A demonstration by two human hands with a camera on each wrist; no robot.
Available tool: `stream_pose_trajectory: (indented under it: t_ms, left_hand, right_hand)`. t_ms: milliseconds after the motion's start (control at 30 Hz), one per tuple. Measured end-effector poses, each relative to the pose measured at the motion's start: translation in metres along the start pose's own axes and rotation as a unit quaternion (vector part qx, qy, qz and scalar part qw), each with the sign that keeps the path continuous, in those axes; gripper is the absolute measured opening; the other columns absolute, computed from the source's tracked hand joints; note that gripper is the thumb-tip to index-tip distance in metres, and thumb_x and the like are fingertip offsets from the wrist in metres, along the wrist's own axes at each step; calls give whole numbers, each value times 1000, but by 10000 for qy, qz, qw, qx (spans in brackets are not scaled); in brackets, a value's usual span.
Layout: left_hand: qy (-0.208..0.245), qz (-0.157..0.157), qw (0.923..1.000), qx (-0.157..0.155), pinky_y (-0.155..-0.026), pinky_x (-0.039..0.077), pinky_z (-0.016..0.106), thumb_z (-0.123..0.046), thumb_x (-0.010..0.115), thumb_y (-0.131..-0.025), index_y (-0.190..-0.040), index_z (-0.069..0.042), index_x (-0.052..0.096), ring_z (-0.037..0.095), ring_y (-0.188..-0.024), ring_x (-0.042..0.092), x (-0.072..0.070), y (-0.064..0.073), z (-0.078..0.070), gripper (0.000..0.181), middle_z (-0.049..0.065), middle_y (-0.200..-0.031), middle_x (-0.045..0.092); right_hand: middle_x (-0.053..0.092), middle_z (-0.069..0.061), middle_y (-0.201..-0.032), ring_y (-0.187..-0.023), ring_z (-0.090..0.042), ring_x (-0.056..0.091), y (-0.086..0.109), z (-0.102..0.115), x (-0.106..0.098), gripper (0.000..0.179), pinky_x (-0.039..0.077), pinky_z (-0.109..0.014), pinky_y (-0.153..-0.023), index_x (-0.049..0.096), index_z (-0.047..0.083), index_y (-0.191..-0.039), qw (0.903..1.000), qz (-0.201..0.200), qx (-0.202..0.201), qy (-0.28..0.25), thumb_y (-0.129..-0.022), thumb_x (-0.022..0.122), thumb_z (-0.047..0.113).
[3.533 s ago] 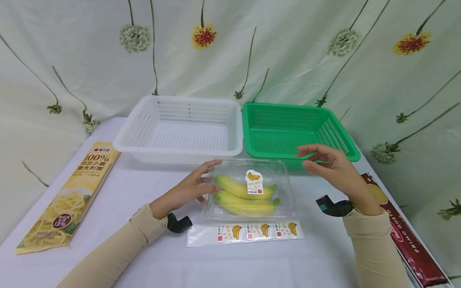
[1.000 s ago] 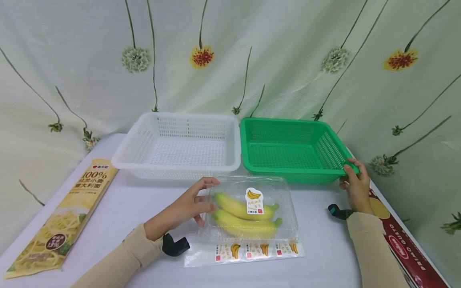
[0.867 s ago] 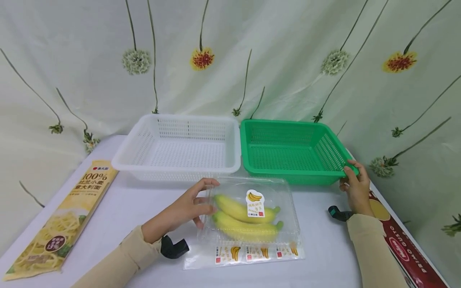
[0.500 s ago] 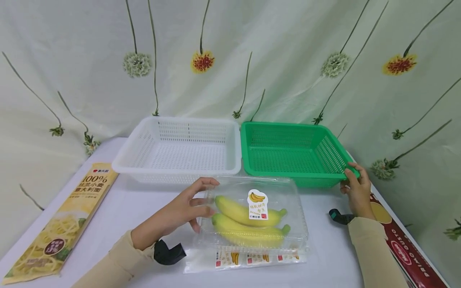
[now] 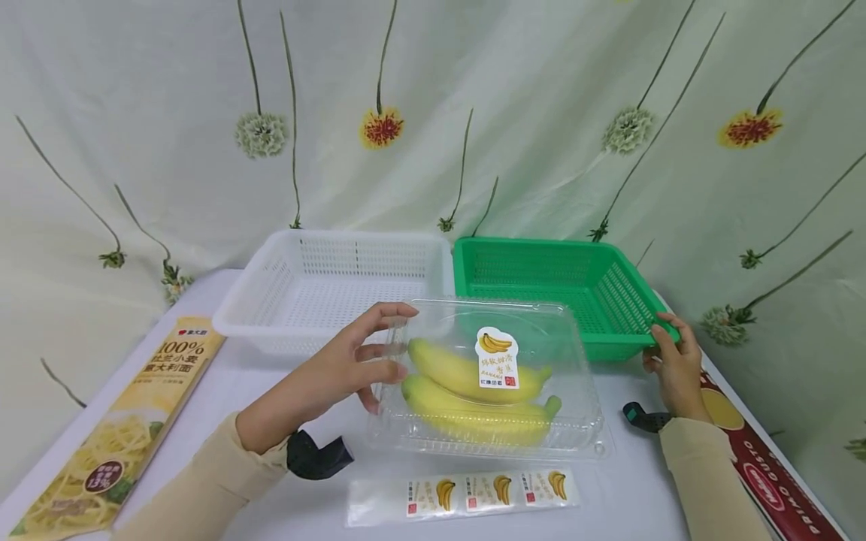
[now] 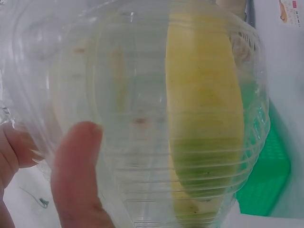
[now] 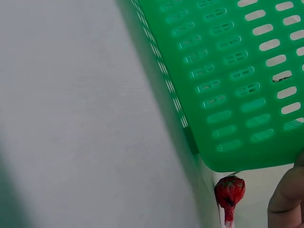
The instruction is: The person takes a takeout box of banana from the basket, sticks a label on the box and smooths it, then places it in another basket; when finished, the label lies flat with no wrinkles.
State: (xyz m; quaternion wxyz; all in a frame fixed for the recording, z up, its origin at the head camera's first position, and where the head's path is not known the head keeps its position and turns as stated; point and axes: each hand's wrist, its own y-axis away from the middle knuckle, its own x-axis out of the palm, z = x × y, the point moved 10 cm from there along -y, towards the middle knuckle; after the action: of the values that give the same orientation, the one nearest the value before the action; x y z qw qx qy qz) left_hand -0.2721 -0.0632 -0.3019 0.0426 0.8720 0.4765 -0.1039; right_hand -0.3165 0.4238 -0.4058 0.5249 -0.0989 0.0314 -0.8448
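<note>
My left hand (image 5: pixel 331 383) grips the left end of a clear plastic clamshell box (image 5: pixel 575 409), thumb in front and fingers spread along its side. Two yellow bananas (image 5: pixel 480 421) with green tips lie inside, and a banana sticker (image 5: pixel 497 359) is on the lid. The box is raised and tilted towards me, overlapping both baskets in the head view. In the left wrist view the thumb (image 6: pixel 76 175) presses the clear wall beside a banana (image 6: pixel 204 95). My right hand (image 5: pixel 679 368) holds the front right corner of the green basket (image 5: pixel 619 351) by its rim.
A white basket (image 5: pixel 226 324) stands left of the green one. A strip of banana stickers (image 5: pixel 467 492) lies in front. A yellow pasta pack (image 5: pixel 128 421) is at the left and a dark red pack (image 5: pixel 764 473) at the right. A flowered curtain (image 5: pixel 534 105) hangs behind.
My left hand has lifted the box off the table, up and slightly right, uncovering the sticker strip. Earlier my right hand moved from the air to the green basket's rim, where it stays.
</note>
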Motion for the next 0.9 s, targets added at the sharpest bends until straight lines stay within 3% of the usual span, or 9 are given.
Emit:
stream_pose_trajectory:
  t_ms: [300, 467, 733, 900]
  left_hand:
    - [-9, -333, 9992, 217, -59, 59, 38, -9, 68, -93, -162, -19, 42, 45, -151, 43, -13, -27, -24, 74, 17, -171, 21]
    - [32, -465, 9981, 396, -60, 59, 38, -7, 65, -93, -163, -21, 42, 42, -141, 55, -18, -44, -38, 74, 14, -173, 22]
    - [221, -866, 9945, 548, -61, 61, 37, -7, 66, -93, -162, -27, 45, 36, -118, 66, -24, -70, -54, 75, 11, -172, 28]
    - [446, -1022, 9922, 566, -62, 60, 34, -7, 67, -94, -162, -29, 46, 33, -131, 61, -21, -91, -53, 74, 12, -172, 29]
  right_hand:
    - [52, 0, -111, -73, -9, 54, 0, 0, -1, 21, 46, -19, -57, 58, 30, -133, 9999, -17, -76, 145, -114, 57, 23]
    - [50, -1, -116, -77, -9, 54, 3, 0, 0, 22, 47, -18, -59, 57, 32, -135, 9997, 19, -36, 221, -115, 55, 25]
    - [54, 3, -108, -75, -9, 55, 3, -1, 2, 21, 48, -18, -59, 58, 31, -135, 9998, 130, -143, 104, -115, 56, 25]
    - [53, 3, -107, -74, -9, 55, 3, -1, 1, 21, 48, -18, -59, 58, 30, -135, 9996, 169, -220, 53, -115, 56, 25]
